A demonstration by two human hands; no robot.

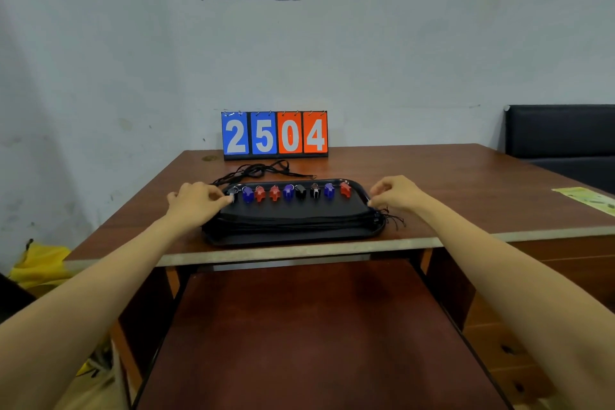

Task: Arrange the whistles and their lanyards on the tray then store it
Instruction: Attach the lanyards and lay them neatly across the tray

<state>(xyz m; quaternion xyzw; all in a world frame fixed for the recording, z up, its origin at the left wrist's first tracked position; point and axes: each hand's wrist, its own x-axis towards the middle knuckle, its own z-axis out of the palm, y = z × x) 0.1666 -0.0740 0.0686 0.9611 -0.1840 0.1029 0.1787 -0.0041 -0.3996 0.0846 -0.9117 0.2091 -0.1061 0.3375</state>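
Note:
A black tray (293,238) lies at the near edge of the brown table. Several whistles stand in a row along its far side: blue (247,194), red (275,192), black (300,191) and others. Black lanyards (299,218) lie stretched across the tray's middle, their ends (394,218) hanging over the right rim. My left hand (196,198) rests at the tray's left end, fingertips pinching the leftmost whistle (233,194). My right hand (396,195) hovers at the tray's right rim, fingers curled close to the lanyard ends; whether it touches them I cannot tell.
A flip scoreboard (275,135) showing 2504 stands at the table's back edge. A loose tangle of black cord (263,170) lies between it and the tray. A lower shelf (316,326) sits under the table. A green sheet (585,198) lies at the far right.

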